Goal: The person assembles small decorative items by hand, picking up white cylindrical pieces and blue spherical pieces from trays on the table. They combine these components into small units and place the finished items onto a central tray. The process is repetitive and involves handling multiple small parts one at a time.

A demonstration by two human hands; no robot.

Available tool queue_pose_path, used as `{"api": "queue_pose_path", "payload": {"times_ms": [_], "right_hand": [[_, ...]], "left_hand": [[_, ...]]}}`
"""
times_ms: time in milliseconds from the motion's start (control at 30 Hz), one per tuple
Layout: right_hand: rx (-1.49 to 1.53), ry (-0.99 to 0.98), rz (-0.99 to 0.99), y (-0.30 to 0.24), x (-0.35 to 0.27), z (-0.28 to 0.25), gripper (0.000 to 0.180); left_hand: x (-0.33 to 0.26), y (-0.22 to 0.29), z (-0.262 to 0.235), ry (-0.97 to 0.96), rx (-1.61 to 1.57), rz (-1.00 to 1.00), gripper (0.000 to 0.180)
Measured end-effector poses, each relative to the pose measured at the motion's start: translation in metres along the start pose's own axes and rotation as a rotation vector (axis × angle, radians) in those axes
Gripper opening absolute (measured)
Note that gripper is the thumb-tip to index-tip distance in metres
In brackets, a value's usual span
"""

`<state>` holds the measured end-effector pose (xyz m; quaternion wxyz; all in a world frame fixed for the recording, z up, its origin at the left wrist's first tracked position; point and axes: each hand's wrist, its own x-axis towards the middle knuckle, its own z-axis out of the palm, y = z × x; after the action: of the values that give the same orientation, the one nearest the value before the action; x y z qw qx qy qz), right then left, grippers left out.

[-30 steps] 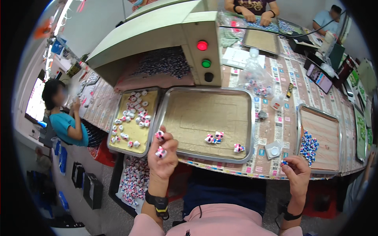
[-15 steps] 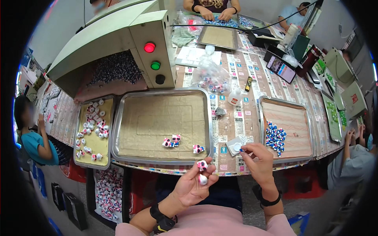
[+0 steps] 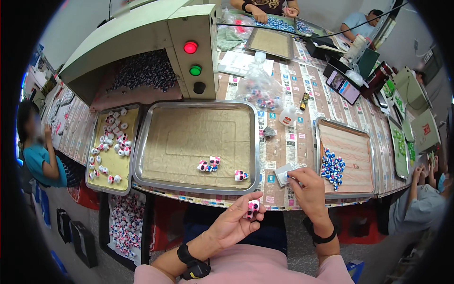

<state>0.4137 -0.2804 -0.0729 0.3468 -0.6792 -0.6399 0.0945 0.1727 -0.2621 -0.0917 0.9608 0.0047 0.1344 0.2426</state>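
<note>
In my left hand [image 3: 235,221], just off the table's front edge, a small white-and-pink animal figure [image 3: 253,206] with dark eyes is held between thumb and fingers. My right hand [image 3: 307,188] pinches a tiny blue piece, mostly covered by the fingertips, over a small white square pad [image 3: 283,174]. To the left, a wide metal tray [image 3: 189,137] with a tan liner carries several pink, white and blue figures [image 3: 209,164] near its front right. Right of my right hand, a smaller tray [image 3: 357,175] holds a heap of blue-and-white pieces [image 3: 333,166].
White round pieces and pink figure parts fill part of a narrow tray [image 3: 113,187] at left. Behind stands a machine [image 3: 201,52] with red and green lights. A white glue bottle [image 3: 287,116], a plastic bag [image 3: 260,90] and a phone [image 3: 343,87] lie farther back. Other people sit around.
The figure in my left hand has turned, and its white rounded underside no longer shows. My right fingers stay at the white pad. The whole view has shifted slightly.
</note>
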Motion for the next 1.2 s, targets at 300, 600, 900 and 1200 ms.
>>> {"api": "queue_pose_path", "payload": {"times_ms": [300,600,900,1200], "right_hand": [[0.235,-0.045,0.220,-0.025,-0.005,-0.013,0.018],[0.800,-0.108,0.314,-0.041,-0.035,-0.018,0.021],[0.930,-0.136,0.413,-0.051,-0.050,-0.010,0.019],[0.863,-0.152,0.366,-0.048,-0.052,-0.005,0.021]], "left_hand": [[-0.001,-0.003,0.003,0.120,0.095,-0.004,0.040],[0.001,-0.003,0.005,0.111,0.186,-0.050,0.039],[0.002,-0.009,0.009,0.111,0.195,-0.022,0.037],[0.005,-0.012,0.001,0.093,0.210,-0.036,0.036]]}}
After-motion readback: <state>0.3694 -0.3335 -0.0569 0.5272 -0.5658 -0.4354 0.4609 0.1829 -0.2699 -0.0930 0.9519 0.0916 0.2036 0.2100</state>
